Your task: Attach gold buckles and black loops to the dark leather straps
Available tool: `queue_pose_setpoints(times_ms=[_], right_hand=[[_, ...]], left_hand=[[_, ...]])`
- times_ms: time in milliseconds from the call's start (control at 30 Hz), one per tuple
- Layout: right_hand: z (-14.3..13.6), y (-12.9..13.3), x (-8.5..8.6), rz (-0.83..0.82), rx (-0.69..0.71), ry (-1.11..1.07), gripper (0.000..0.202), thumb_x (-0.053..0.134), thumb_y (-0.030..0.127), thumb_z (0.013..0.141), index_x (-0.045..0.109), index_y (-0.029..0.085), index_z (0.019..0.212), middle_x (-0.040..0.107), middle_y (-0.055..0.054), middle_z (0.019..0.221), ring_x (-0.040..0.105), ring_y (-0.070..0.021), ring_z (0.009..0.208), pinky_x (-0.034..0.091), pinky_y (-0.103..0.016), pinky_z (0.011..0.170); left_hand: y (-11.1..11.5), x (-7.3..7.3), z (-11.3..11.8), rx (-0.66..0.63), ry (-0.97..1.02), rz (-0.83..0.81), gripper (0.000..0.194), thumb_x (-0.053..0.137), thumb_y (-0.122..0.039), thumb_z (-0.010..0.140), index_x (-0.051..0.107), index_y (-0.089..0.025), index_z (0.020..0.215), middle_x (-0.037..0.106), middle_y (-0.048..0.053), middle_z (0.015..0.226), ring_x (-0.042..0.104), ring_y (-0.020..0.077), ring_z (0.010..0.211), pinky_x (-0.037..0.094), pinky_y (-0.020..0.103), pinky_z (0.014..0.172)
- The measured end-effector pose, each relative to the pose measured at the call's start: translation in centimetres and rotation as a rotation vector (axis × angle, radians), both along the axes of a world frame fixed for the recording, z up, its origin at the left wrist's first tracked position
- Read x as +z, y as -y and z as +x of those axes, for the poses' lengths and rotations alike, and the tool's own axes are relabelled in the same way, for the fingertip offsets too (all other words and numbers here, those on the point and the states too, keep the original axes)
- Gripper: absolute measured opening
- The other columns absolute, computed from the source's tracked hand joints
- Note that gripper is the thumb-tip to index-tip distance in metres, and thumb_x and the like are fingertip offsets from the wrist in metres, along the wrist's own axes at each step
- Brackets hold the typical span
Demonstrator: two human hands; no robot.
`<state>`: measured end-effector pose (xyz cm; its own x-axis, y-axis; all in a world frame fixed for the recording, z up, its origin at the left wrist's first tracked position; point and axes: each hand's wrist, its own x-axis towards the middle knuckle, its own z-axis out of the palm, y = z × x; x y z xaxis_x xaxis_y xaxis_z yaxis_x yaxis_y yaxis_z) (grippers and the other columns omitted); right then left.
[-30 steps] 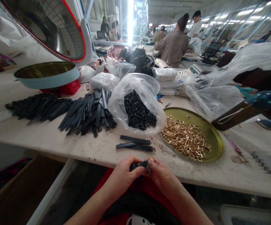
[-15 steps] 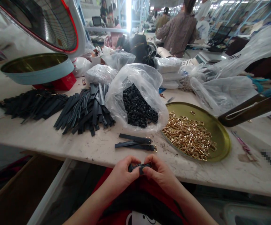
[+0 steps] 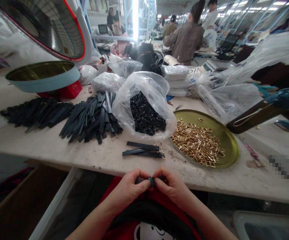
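Note:
At the table's front edge, my left hand (image 3: pixel 133 183) and my right hand (image 3: pixel 166 181) pinch a short dark strap (image 3: pixel 151 181) between thumbs and fingers. Much of the strap is hidden by the fingers. Just beyond them lie two dark straps (image 3: pixel 141 153) with gold buckles at their right ends. A clear plastic bag (image 3: pixel 120 113) stands open behind these, full of small black loops (image 3: pixel 148 115). To its right, a round gold-coloured tray (image 3: pixel 231 150) holds a heap of gold buckles (image 3: pixel 198 143).
Piles of dark straps (image 3: pixel 91 116) lie left of the bag. A fan (image 3: pixel 51 30) and a scale with a round pan (image 3: pixel 44 85) stand at the back left. Thread snips (image 3: pixel 250 149) lie right of the tray. People (image 3: pixel 186 41) are in the background.
Both hands remain together on the strap, with the fingers slightly shifted around it. The view has turned a little, so the tray appears farther left.

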<state>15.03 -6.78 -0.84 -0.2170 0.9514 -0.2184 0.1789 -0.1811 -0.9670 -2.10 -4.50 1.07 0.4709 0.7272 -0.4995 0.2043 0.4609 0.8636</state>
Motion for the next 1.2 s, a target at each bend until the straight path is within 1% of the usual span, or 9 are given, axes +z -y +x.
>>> queue_pose_setpoints(times_ms=[133, 333, 400, 500, 633, 767, 967, 1100, 1200], right_hand=[[0.3, 0.8, 1.1, 0.215, 0.098, 0.174, 0.008, 0.053, 0.017, 0.076, 0.058, 0.020, 0.071, 0.055, 0.000, 0.073, 0.049, -0.0146, 0.071, 0.037, -0.026, 0.065], [1.6, 1.1, 1.5, -0.188, 0.222, -0.128, 0.020, 0.051, 0.036, 0.082, 0.059, 0.021, 0.094, 0.058, 0.001, 0.074, 0.051, -0.0129, 0.064, 0.039, -0.025, 0.060], [1.7, 1.2, 1.3, -0.227, 0.250, -0.151, 0.022, 0.049, 0.036, 0.083, 0.058, 0.021, 0.096, 0.059, 0.000, 0.078, 0.052, -0.0132, 0.065, 0.040, -0.025, 0.061], [1.2, 1.4, 0.8, -0.100, 0.188, -0.023, 0.013, 0.051, 0.026, 0.082, 0.056, 0.021, 0.092, 0.060, 0.000, 0.081, 0.054, -0.0154, 0.072, 0.041, -0.027, 0.066], [0.4, 1.2, -0.1, 0.085, 0.150, 0.126, 0.027, 0.048, 0.016, 0.081, 0.052, 0.022, 0.107, 0.061, -0.004, 0.097, 0.054, -0.0190, 0.090, 0.039, -0.032, 0.079], [0.7, -1.4, -0.5, 0.139, 0.065, 0.217, 0.023, 0.050, 0.022, 0.081, 0.052, 0.022, 0.105, 0.059, -0.001, 0.079, 0.055, -0.0169, 0.072, 0.041, -0.029, 0.067], [0.9, -7.2, -1.4, 0.425, 0.012, 0.685, 0.011, 0.050, 0.026, 0.083, 0.058, 0.020, 0.085, 0.061, -0.006, 0.081, 0.055, -0.0212, 0.075, 0.038, -0.032, 0.066], [0.5, -7.9, -2.2, 0.517, -0.037, 0.895, 0.017, 0.052, 0.031, 0.081, 0.062, 0.018, 0.088, 0.059, -0.012, 0.087, 0.053, -0.0266, 0.081, 0.038, -0.037, 0.070], [0.1, -6.4, -1.2, 0.557, -0.177, 0.703, 0.030, 0.055, 0.035, 0.080, 0.058, 0.019, 0.105, 0.056, -0.014, 0.106, 0.051, -0.0284, 0.092, 0.037, -0.040, 0.080]], left_hand=[[0.6, 0.3, -0.1, -0.073, -0.090, 0.146, 0.017, 0.056, -0.026, 0.073, 0.061, -0.013, 0.084, 0.065, 0.003, 0.077, 0.057, 0.0155, 0.070, 0.042, 0.026, 0.065], [0.6, 1.4, -0.8, -0.216, -0.212, 0.304, 0.019, 0.053, -0.025, 0.075, 0.064, -0.016, 0.088, 0.066, 0.003, 0.085, 0.059, 0.0181, 0.079, 0.043, 0.026, 0.069], [0.6, 1.4, -1.0, -0.249, -0.242, 0.341, 0.018, 0.053, -0.025, 0.075, 0.064, -0.017, 0.087, 0.067, 0.003, 0.085, 0.059, 0.0182, 0.079, 0.042, 0.025, 0.069], [0.7, 1.1, -0.7, -0.267, -0.294, 0.404, 0.017, 0.053, -0.024, 0.075, 0.063, -0.019, 0.088, 0.067, 0.003, 0.089, 0.059, 0.0191, 0.083, 0.042, 0.025, 0.070], [0.5, 0.4, 0.2, -0.266, -0.364, 0.455, 0.032, 0.052, -0.024, 0.077, 0.057, -0.020, 0.108, 0.068, 0.005, 0.088, 0.061, 0.0206, 0.079, 0.043, 0.026, 0.068], [-2.1, -0.1, 0.5, -0.274, -0.446, 0.559, 0.044, 0.046, -0.028, 0.082, 0.045, -0.022, 0.126, 0.069, 0.005, 0.083, 0.063, 0.0212, 0.075, 0.043, 0.028, 0.069], [-7.8, 0.4, -0.2, -0.177, -0.923, 0.810, 0.041, 0.036, -0.030, 0.087, 0.048, -0.018, 0.124, 0.068, 0.012, 0.086, 0.062, 0.0255, 0.081, 0.041, 0.029, 0.069], [-8.5, 2.4, -1.1, -0.024, -0.717, 0.778, 0.039, 0.033, -0.034, 0.089, 0.049, -0.018, 0.121, 0.059, 0.002, 0.062, 0.055, 0.0166, 0.059, 0.038, 0.024, 0.057], [-7.8, 4.3, -1.1, 0.225, -0.271, 0.710, 0.037, 0.035, -0.040, 0.089, 0.049, -0.017, 0.114, 0.042, -0.006, 0.050, 0.042, 0.0101, 0.045, 0.032, 0.019, 0.047]])
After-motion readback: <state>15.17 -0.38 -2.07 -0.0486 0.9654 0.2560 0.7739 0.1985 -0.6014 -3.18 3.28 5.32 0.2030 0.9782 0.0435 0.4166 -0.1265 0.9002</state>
